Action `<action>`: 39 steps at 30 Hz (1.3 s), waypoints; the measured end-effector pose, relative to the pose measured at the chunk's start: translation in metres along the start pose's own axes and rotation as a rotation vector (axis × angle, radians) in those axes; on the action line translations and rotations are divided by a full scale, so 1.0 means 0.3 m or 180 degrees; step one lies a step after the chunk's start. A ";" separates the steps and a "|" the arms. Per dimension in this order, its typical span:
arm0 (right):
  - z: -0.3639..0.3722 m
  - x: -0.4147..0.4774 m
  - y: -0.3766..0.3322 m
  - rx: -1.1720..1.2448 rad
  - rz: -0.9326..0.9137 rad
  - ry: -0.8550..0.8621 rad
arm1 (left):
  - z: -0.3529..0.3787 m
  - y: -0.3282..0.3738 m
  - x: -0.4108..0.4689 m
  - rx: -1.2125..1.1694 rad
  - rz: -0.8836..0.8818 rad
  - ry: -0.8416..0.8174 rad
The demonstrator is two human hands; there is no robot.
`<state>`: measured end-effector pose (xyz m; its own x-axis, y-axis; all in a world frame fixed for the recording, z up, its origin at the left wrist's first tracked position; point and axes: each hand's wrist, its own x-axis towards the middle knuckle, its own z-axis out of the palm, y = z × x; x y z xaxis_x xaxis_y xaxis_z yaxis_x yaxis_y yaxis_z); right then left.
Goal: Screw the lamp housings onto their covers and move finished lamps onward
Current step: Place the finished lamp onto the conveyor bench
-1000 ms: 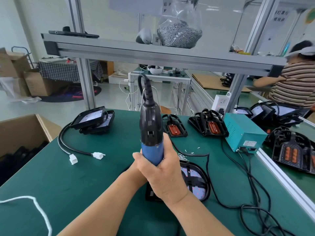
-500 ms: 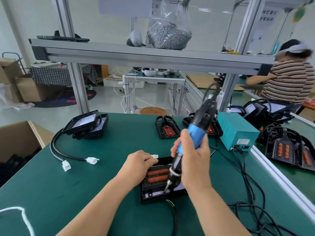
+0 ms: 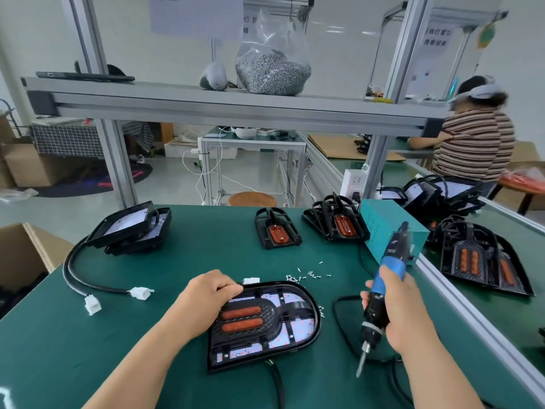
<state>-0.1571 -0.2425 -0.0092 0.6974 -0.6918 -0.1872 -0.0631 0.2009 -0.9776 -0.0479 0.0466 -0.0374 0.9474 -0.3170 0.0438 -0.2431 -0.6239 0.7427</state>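
Lamp (image 3: 264, 323) now flat near the front of the green table (image 3: 191, 255), no longer under the bit as half a second ago; screwdriver (image 3: 380, 302) swung clear to its right, tip off the work, so probably one screw done and another due from the loose screws (image 3: 306, 274) just behind the lamp. Left hand (image 3: 206, 296) curled over the lamp's left edge, pressing. Right hand (image 3: 398, 314) closed around the driver.
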 end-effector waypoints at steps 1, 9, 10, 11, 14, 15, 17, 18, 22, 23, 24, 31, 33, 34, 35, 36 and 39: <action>-0.005 -0.003 0.016 -0.0472 -0.0019 -0.0024 | -0.010 -0.007 0.003 -0.0034 -0.0033 0.0038; 0.027 -0.029 0.111 -0.2820 -0.0401 -0.0143 | -0.045 -0.028 0.014 -0.0443 -0.0234 0.0382; 0.027 -0.028 0.119 -0.3088 -0.0424 -0.0091 | -0.049 -0.029 0.012 -0.0471 -0.0235 0.0413; 0.024 -0.028 0.126 -0.3343 -0.0456 -0.0026 | -0.054 -0.030 0.010 -0.0506 -0.0233 0.0440; 0.005 -0.036 0.118 -0.3844 -0.0552 0.0075 | -0.069 -0.022 0.005 -0.0598 -0.0236 0.0528; 0.000 -0.042 0.106 -0.4055 -0.0652 0.0129 | -0.072 -0.016 0.002 -0.0615 -0.0235 0.0551; 0.011 -0.061 0.072 -0.4202 -0.1046 0.0283 | -0.076 -0.003 0.000 -0.0729 -0.0235 0.0618; 0.026 -0.081 0.051 -0.3916 -0.1304 0.0270 | -0.078 0.005 -0.001 -0.0852 -0.0251 0.0659; 0.153 -0.228 -0.005 -0.1097 -0.1035 -0.1230 | -0.077 0.059 -0.007 -0.1418 -0.0237 0.0819; 0.191 -0.268 -0.006 -0.0532 -0.0720 -0.1793 | -0.074 0.081 -0.010 -0.1516 -0.0217 0.0856; 0.223 -0.300 -0.001 -0.0077 -0.0359 -0.2171 | -0.068 0.106 -0.015 -0.1582 -0.0196 0.0881; 0.285 -0.323 0.033 0.1526 0.0420 -0.2261 | -0.072 0.214 -0.150 -0.1123 -0.0173 0.1432; 0.291 -0.305 0.015 0.1959 0.0275 -0.2011 | -0.097 0.223 -0.218 -0.0996 -0.0202 0.1649; 0.298 -0.299 -0.001 0.2171 0.0187 -0.1859 | -0.105 0.230 -0.249 -0.1032 -0.0246 0.1485; 0.305 -0.294 -0.018 0.2362 0.0111 -0.1721 | -0.110 0.247 -0.285 -0.1121 -0.0306 0.1021; 0.311 -0.291 -0.035 0.2534 0.0056 -0.1608 | -0.105 0.267 -0.320 -0.1235 -0.0380 0.0272; 0.318 -0.295 -0.081 0.2853 -0.0079 -0.1497 | -0.054 0.328 -0.403 -0.1894 -0.0536 -0.1883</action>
<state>-0.1491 -0.1199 0.0404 0.9139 -0.3983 0.0782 0.3797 0.7706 -0.5119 -0.1830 0.0350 0.0411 0.6564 -0.6775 -0.3318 0.1978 -0.2698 0.9424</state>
